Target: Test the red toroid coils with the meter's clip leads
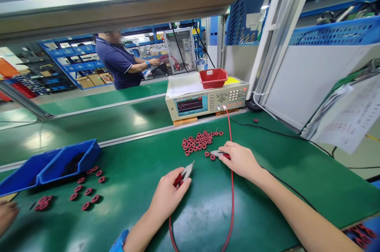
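My left hand (166,194) is closed on a metal-jawed test clip (187,171) with red grips, its jaws pointing up and right above the green bench. A red cable (232,208) loops from below this hand, passes by my right wrist and runs up to the tester. My right hand (240,159) grips a second test clip (218,153), whose tip is at two small red-wound ring coils (212,157); whether it bites on a coil lead I cannot tell. Just beyond lies a cluster of similar coils (198,142).
Behind the coils stands a bench tester (208,103) with a lit screen and a red tray (213,78) on top. Blue bins (86,161) and loose coils (88,192) lie left, near another person's hand (7,214). A black cable (276,130) crosses rightward. Another person (118,62) stands beyond.
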Demonstrator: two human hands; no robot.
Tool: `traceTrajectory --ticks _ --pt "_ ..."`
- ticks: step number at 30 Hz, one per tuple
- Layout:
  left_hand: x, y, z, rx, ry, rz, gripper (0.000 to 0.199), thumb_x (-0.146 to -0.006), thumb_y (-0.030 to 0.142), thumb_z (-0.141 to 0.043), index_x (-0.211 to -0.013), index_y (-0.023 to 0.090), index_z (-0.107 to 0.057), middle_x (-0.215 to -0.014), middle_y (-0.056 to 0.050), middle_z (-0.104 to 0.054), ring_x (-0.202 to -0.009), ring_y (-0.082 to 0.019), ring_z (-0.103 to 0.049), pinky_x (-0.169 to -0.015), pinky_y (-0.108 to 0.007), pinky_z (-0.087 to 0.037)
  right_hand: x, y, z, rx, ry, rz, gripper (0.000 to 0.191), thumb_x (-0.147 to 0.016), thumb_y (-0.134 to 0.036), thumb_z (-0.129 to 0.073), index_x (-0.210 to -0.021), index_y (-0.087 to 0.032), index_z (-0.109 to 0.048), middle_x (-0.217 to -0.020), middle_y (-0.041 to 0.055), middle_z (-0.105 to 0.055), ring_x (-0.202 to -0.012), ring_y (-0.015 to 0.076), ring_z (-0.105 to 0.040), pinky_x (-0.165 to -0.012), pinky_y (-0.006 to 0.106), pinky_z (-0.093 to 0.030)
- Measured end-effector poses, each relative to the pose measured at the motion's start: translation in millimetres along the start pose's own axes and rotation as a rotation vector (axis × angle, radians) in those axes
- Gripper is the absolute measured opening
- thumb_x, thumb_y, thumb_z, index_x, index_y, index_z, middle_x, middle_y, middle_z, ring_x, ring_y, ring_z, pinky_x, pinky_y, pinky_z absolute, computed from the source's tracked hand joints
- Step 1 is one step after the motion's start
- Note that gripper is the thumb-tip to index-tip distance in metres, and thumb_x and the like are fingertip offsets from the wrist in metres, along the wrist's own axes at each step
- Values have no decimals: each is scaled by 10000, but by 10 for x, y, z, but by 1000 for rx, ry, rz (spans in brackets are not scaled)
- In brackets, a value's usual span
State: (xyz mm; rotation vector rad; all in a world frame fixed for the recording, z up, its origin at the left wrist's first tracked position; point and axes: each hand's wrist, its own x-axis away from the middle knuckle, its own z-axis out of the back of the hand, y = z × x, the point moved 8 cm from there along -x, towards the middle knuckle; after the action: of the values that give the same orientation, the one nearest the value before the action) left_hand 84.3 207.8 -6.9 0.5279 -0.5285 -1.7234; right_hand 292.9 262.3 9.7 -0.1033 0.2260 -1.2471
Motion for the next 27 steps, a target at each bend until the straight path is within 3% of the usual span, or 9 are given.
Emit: traceTrajectory --ticks 8,15,20,27 --pt "40 87 -28 -54 -17 -24 252 -853 354 -492 -985 177 -613 -765 -17 -638 -628 -150 -551 -610 -245 -441 156 41 29 -109 -115 29 189 -828 -309 -495 -898 -289 -670 -839 -7 -607 -749 159 -595 -557 236 -326" --pt "145 162 -97 -90 -21 -99 290 -841 336 -519 -1055 159 -604 -912 -67 -676 -764 -181 -623 -695 -269 -500 217 -2 34 -142 -191 59 208 -815 -306 -490 -917 -314 -671 -855 -5 -624 -773 181 -606 -585 250 -337" --pt "191 263 -151 -80 -12 -181 273 -848 319 -523 -1068 173 -593 -889 -54 -685 -750 -172 -638 -700 -268 -517 235 -48 44 -149 -220 74 203 -813 -298 -492 -900 -296 -676 -862 4 -630 -779 186 -611 -584 248 -337" --pt "158 293 -174 -61 -30 -173 266 -875 308 -495 -1088 182 -592 -936 -62 -691 -813 -186 -648 -738 -281 -520 252 -97 47 -154 -233 92 187 -818 -293 -499 -864 -288 -681 -841 6 -626 -722 168 -603 -573 241 -344"
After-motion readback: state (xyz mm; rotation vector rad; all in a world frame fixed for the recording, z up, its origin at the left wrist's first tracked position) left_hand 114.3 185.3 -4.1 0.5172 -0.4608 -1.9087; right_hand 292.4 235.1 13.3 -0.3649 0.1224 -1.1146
